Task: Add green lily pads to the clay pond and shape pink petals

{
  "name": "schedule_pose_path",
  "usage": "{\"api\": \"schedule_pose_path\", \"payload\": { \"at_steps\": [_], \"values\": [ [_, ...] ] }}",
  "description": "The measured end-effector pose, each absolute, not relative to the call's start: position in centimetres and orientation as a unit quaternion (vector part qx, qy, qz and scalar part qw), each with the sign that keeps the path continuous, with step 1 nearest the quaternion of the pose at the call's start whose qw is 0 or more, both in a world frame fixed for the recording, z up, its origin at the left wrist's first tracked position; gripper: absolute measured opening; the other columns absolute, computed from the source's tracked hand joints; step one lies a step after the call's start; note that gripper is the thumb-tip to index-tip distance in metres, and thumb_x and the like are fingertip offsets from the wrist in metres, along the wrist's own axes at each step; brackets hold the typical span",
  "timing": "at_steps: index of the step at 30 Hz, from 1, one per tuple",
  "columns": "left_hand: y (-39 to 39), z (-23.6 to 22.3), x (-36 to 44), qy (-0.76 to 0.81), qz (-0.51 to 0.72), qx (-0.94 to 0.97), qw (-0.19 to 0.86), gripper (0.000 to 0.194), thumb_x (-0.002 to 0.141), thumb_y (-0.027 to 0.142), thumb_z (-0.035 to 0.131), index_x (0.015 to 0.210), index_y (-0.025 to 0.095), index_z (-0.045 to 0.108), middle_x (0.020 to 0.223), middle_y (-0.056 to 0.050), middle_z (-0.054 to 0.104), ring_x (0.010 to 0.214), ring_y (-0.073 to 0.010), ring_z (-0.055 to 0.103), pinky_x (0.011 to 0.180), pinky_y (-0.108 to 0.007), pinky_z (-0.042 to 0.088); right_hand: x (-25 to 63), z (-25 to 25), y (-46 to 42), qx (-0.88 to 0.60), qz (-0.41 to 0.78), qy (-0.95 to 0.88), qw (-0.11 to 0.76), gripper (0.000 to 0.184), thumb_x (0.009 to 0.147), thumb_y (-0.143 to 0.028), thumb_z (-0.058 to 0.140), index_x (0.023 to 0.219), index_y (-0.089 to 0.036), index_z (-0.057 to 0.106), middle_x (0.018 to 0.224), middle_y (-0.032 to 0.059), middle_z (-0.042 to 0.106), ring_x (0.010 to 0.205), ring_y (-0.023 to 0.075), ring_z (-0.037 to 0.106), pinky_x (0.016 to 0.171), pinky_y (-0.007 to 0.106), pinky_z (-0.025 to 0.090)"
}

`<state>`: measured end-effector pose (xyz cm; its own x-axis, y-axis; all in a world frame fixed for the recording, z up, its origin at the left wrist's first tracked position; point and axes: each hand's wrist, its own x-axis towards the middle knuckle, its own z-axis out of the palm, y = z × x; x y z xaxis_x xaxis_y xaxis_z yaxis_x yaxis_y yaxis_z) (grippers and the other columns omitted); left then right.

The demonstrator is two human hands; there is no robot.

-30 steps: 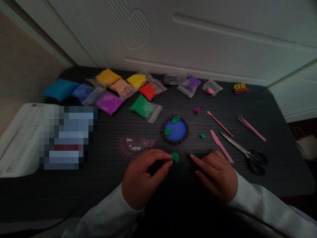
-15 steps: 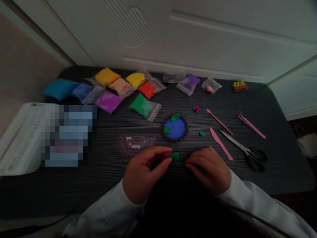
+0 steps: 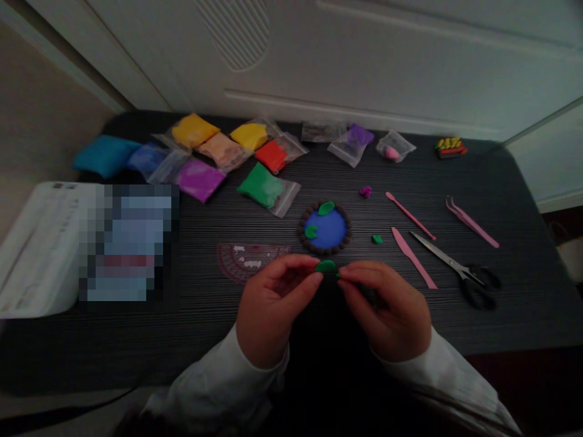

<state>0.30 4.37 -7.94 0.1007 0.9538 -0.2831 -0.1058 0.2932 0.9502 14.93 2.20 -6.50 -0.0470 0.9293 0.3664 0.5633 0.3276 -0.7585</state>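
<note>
Between thumb and fingers, my left hand [image 3: 273,309] pinches a flat green clay leaf [image 3: 326,266]. My right hand [image 3: 387,309] is closed in a pinch on a tiny bit of green clay [image 3: 338,275], close to the leaf's right edge. Just beyond both hands lies a round blue clay pond [image 3: 328,229] rimmed with brown clay balls. Two green clay leaves rest on it, one at the far rim [image 3: 326,209] and one at the left [image 3: 310,232]. A small green clay piece [image 3: 377,239] sits to the right of the pond.
Right of my hands lie a pink clay knife [image 3: 412,258], a thin pink tool [image 3: 410,215], scissors [image 3: 455,267] and pink tweezers [image 3: 473,223]. A protractor [image 3: 228,264] is at the left. Bagged clay, including green [image 3: 260,185], lines the back. A purple clay bit [image 3: 365,192] lies beyond the pond.
My right hand has lifted and moved left toward the leaf, with its green bit now clearer to see. My left hand has raised the leaf slightly. The view has shifted a little.
</note>
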Motion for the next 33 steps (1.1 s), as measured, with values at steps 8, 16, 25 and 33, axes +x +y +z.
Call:
{"api": "schedule_pose_path", "payload": {
  "at_steps": [8,16,25,33],
  "values": [
    [4.05,-7.13,0.95,0.516,0.444,0.46,0.57,0.013,0.069,0.014,0.061,0.081,0.019,0.06,0.076,0.001,0.065,0.071,-0.0109,0.062,0.066,-0.02,0.052,14.53,-6.71,1.99,-0.549,0.206,-0.688,0.427,0.028,0.071,-0.006,0.056,0.095,-0.02,0.056,0.088,0.002,0.064,0.082,0.0123,0.059,0.073,0.027,0.05],
    [3.73,-7.1,0.9,0.532,0.437,0.529,0.496,0.019,0.07,0.016,0.06,0.089,0.021,0.063,0.085,-0.001,0.064,0.077,-0.0124,0.06,0.07,-0.023,0.051,14.4,-6.51,2.1,-0.548,0.174,-0.692,0.437,0.022,0.07,-0.008,0.058,0.089,-0.02,0.057,0.08,0.0016,0.064,0.076,0.0124,0.059,0.066,0.027,0.051],
    [3.73,-7.1,0.83,0.519,0.447,0.552,0.475,0.019,0.07,0.013,0.06,0.085,0.022,0.063,0.084,0.001,0.062,0.079,-0.0107,0.058,0.073,-0.022,0.049,14.34,-6.65,1.99,-0.535,0.175,-0.7,0.439,0.026,0.069,-0.006,0.06,0.092,-0.019,0.056,0.083,0.0024,0.063,0.078,0.0121,0.058,0.068,0.028,0.05],
    [3.66,-7.12,0.71,0.513,0.442,0.573,0.461,0.02,0.07,0.012,0.059,0.086,0.023,0.062,0.085,0.001,0.061,0.082,-0.0114,0.057,0.076,-0.023,0.047,14.33,-6.61,1.87,-0.535,0.174,-0.698,0.443,0.026,0.068,-0.005,0.06,0.091,-0.018,0.056,0.082,0.0023,0.063,0.077,0.0117,0.058,0.067,0.027,0.049]
  ]
}}
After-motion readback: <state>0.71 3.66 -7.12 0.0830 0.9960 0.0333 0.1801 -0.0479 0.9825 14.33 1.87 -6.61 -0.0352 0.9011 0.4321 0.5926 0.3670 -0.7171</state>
